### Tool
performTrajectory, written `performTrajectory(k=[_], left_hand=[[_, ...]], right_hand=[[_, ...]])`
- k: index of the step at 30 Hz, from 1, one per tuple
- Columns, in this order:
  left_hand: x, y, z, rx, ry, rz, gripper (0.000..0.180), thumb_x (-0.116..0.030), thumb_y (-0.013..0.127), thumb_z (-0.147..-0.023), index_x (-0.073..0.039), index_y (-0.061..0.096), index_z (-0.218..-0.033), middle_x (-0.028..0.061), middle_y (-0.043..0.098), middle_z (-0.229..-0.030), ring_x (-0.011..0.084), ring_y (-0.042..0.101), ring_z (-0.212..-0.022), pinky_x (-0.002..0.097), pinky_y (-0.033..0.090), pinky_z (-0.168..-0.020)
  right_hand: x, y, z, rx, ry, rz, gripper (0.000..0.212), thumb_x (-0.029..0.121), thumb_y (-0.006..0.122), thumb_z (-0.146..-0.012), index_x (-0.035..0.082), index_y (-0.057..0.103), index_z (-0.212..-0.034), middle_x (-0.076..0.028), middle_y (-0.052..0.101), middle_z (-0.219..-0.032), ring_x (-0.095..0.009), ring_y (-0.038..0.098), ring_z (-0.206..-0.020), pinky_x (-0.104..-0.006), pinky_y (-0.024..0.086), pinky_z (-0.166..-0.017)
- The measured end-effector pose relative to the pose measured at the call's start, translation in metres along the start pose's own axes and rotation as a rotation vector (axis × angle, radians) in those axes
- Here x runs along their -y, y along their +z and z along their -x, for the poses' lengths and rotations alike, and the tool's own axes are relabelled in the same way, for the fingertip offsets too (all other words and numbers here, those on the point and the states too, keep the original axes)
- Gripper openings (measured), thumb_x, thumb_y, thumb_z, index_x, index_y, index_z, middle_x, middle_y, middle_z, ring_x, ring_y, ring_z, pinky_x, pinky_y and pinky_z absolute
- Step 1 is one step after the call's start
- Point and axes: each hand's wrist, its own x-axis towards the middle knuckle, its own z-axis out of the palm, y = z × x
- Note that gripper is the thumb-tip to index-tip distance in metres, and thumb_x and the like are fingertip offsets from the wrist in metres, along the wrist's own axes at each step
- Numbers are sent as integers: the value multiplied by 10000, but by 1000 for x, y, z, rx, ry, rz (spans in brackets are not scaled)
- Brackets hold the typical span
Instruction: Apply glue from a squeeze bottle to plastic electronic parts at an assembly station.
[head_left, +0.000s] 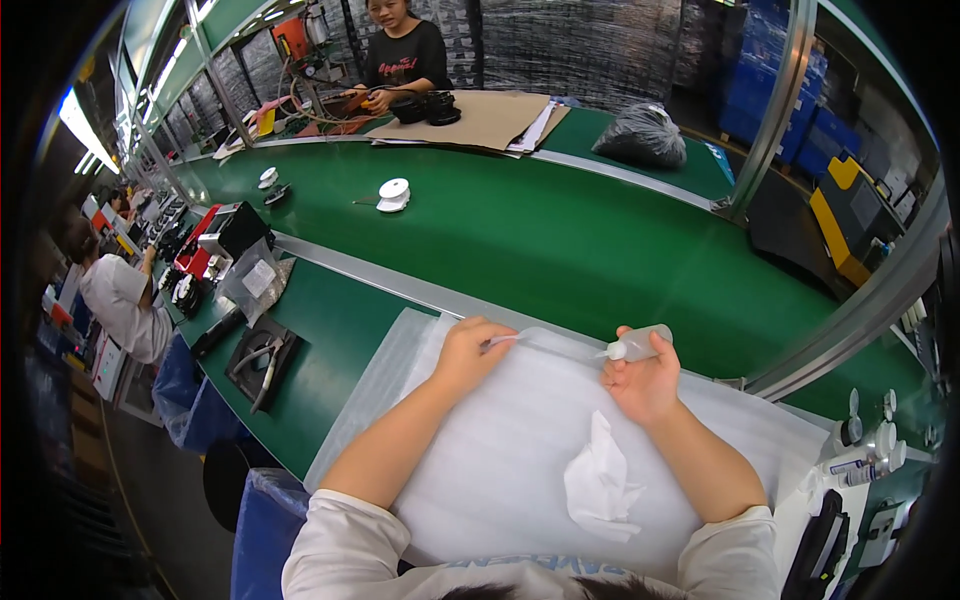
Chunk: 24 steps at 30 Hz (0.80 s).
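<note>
My right hand (645, 385) is closed around a small translucent squeeze bottle (645, 343), tilted so that its white nozzle points left. To its left, my left hand (468, 357) pinches a thin pale pinkish strip (499, 340) whose kind I cannot make out. A gap separates the strip from the bottle's nozzle. Both hands are above a white foam sheet (480, 450) spread over the bench. Below my right hand, a crumpled white tissue (600, 485) lies on the sheet.
A green conveyor (480, 240) carries white spools (394, 194) beyond the metal rail. Cutting pliers (262, 365) and a clear bag of parts (258, 280) lie left. Several small bottles (880, 445) stand at right. A person (405, 60) works across the belt, another (125, 300) at far left.
</note>
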Motion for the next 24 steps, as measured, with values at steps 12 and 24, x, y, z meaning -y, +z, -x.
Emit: performTrajectory(k=[12, 24], left_hand=[[-10, -4, -2, 15, -50, 44, 264, -130, 545, -816, -107, 585, -1075, 46, 477, -720, 160, 459, -700, 241, 380, -653], [-4, -1, -2, -20, 90, 5, 226, -137, 554, -799, -89, 612, -1012, 81, 544, -755, 217, 499, -740, 294, 403, -671]], right_hand=[[2, -1, -2, 51, -7, -4, 396, 416, 512, -750, 74, 495, -949, -77, 510, -684, -159, 418, -568, -263, 328, -541], [2, -3, -2, 45, 7, -31, 397, 411, 518, -750, 73, 493, -959, -82, 523, -693, -163, 432, -565, -271, 337, -546]])
